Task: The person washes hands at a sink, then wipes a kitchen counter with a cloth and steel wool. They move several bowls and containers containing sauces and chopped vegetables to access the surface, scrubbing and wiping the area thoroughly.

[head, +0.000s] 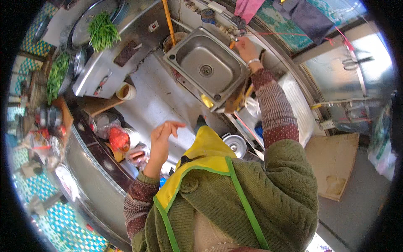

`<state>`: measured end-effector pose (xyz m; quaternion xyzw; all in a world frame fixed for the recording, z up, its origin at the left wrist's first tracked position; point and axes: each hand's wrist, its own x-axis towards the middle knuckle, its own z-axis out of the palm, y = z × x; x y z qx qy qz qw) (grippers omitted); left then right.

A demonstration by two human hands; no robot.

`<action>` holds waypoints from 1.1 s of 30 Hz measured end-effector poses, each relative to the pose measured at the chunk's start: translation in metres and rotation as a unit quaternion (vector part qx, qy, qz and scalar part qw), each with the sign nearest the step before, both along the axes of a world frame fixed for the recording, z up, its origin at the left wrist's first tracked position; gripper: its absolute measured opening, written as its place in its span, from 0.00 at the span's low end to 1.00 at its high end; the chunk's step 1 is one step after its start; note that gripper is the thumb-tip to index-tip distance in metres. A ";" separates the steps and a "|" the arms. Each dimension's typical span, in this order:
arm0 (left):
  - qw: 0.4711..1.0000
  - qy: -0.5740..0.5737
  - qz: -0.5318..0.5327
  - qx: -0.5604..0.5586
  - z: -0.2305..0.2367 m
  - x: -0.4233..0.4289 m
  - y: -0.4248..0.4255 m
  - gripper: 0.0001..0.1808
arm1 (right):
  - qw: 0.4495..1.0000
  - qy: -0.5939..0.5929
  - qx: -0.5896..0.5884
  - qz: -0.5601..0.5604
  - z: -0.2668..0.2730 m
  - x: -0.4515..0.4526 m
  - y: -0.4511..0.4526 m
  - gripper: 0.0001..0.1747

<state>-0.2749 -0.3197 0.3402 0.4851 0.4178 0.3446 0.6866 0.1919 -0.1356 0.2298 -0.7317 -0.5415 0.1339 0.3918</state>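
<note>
My right hand (pixel 246 49), with a bracelet at the wrist, reaches to the far right corner of a stainless steel sink (pixel 189 54). Its fingers are at a small tap-like fitting with an orange part (pixel 233 44) by the wall; whether they grip it is hidden. The basin holds no dishes, and its drain strainer (pixel 206 70) is visible. My left hand (pixel 161 143) hangs in the air in front of my yellow apron (pixel 204 143), above the floor. Nothing is in it, and its fingers are loosely bent and apart.
A metal counter at the left bears green chives (pixel 102 31) on a tray and leafy greens (pixel 58 75). A white bucket (pixel 126 91) stands below. A lidded pot (pixel 235 145) sits near my feet. Scissors (pixel 355 63) hang at the window; a board (pixel 333 160) lies right.
</note>
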 end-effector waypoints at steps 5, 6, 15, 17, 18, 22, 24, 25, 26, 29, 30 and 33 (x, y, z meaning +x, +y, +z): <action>0.989 0.131 -0.038 -0.049 -0.035 0.018 0.066 0.08 | 0.962 -0.195 -0.115 -0.152 -0.031 0.063 0.131 0.25; 0.991 0.122 -0.033 -0.047 -0.040 0.027 0.078 0.07 | 0.966 -0.155 -0.137 -0.155 -0.037 0.071 0.147 0.37; 0.988 0.100 -0.113 -0.044 -0.069 0.126 0.207 0.17 | 0.964 -0.232 0.037 -0.128 -0.059 0.051 0.175 0.27; 0.984 0.122 -0.099 0.077 -0.072 0.156 0.247 0.16 | 0.976 -0.171 0.113 -0.077 -0.054 -0.001 0.150 0.21; 0.980 0.118 -0.108 0.120 -0.074 0.174 0.267 0.19 | 0.988 -0.104 0.108 -0.022 -0.057 -0.029 0.125 0.23; 0.856 0.148 -0.244 0.432 -0.090 0.269 0.340 0.30 | 0.956 0.279 -0.088 -0.010 -0.108 -0.102 0.059 0.28; 0.753 0.137 -0.337 0.549 -0.104 0.324 0.372 0.27 | 0.851 0.468 -0.184 -0.152 -0.140 -0.097 0.036 0.28; 0.707 0.106 -0.377 0.589 -0.113 0.351 0.387 0.24 | 0.782 0.537 -0.197 -0.248 -0.154 -0.089 0.027 0.27; 0.674 0.103 -0.410 0.606 -0.121 0.379 0.403 0.20 | 0.696 0.597 -0.209 -0.339 -0.166 -0.086 0.020 0.26; 0.581 0.103 -0.481 0.648 -0.141 0.430 0.423 0.12 | 0.625 0.671 -0.126 -0.379 -0.197 -0.069 0.019 0.29; 0.556 0.123 -0.508 0.646 -0.144 0.441 0.427 0.11 | 0.605 0.689 -0.092 -0.389 -0.206 -0.066 0.024 0.26; 0.545 0.116 -0.487 0.673 -0.149 0.464 0.414 0.10 | 0.510 0.767 0.011 -0.389 -0.236 -0.060 0.045 0.21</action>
